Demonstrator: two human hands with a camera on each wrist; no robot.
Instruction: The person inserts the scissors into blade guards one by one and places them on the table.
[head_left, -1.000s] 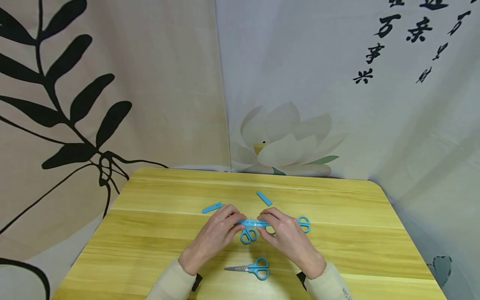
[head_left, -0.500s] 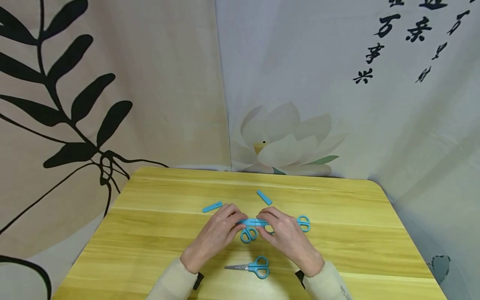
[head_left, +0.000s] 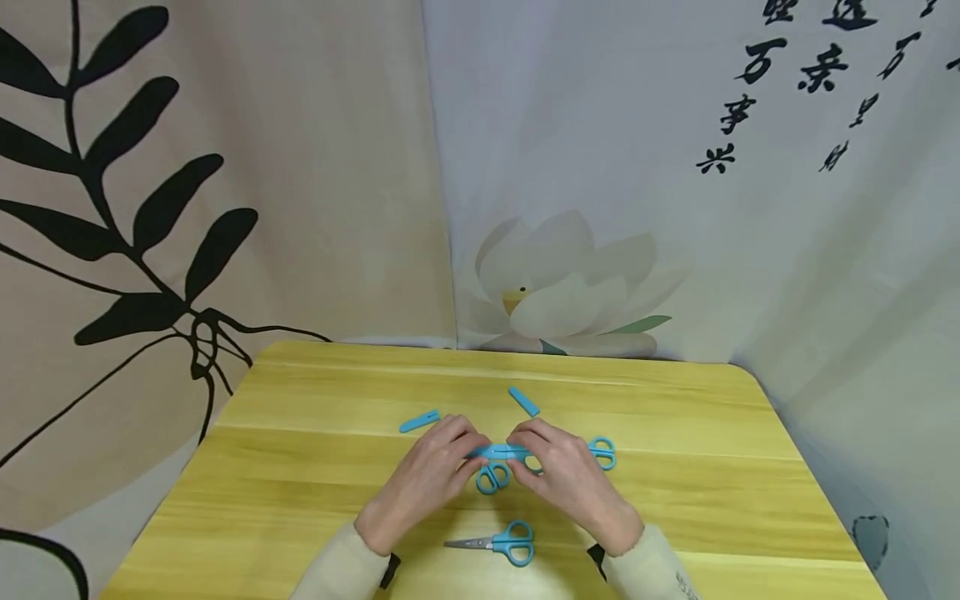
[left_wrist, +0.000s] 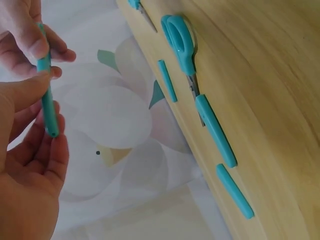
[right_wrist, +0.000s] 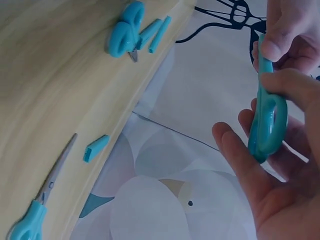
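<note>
Both hands hold one pair of blue-handled scissors (right_wrist: 280, 122) above the table. My left hand (head_left: 426, 473) pinches the blue blade cover (left_wrist: 49, 107) on the blade end. My right hand (head_left: 573, 482) grips the handle end, thumb on top and fingers below. Cover and handle meet in the head view, with no metal showing between them. Under the hands lies a second pair of scissors (head_left: 492, 477), largely hidden in the head view. A third pair (head_left: 513, 543) lies nearer the person with its metal blades bare.
Another pair of scissors (head_left: 602, 451) lies right of the right hand, its blades hidden there. Loose blade covers lie beyond the hands, one at the left (head_left: 419, 421) and one further back (head_left: 523, 401). The wooden table (head_left: 675, 492) backs onto a printed curtain (head_left: 360, 208).
The narrow metal gap between blade cover and handle, visible a second ago, has closed. The hands barely moved; the whole head view has shifted slightly.
</note>
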